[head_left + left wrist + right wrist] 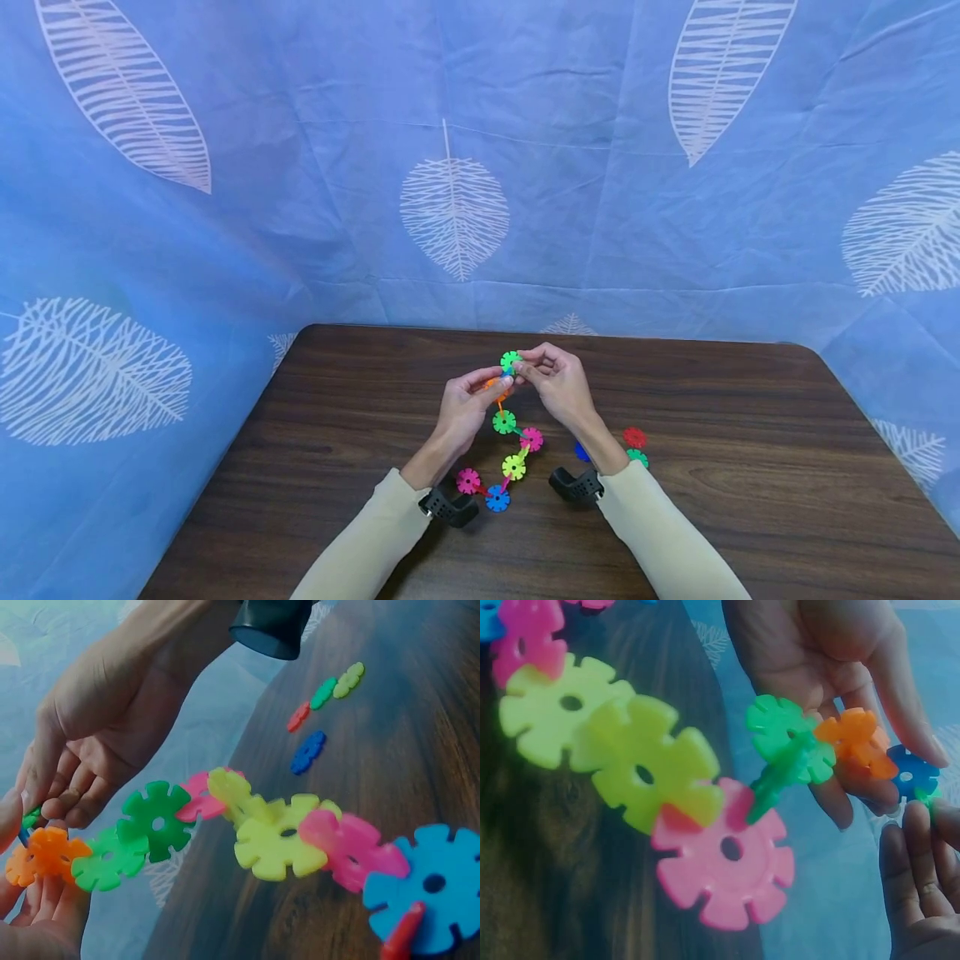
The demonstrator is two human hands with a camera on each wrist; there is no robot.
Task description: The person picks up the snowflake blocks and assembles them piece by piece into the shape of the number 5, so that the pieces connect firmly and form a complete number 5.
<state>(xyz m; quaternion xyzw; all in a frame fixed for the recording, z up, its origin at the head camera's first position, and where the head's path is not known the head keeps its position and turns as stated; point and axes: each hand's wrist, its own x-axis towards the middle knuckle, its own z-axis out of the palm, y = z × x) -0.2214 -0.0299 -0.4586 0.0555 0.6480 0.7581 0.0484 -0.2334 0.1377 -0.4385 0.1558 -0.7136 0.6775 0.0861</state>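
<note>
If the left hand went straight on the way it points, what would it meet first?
Probably the right hand, which pinches a green disc just ahead, though depth is unclear.

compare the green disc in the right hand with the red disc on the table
Colour: the green disc is bright green, the red disc red.
Place: the green disc is pinched in the right hand, while the red disc rests on the table.
Position: the green disc is at the far end of the chain; the red disc lies apart from it.
Both are flat, notched, flower-like pieces.
</note>
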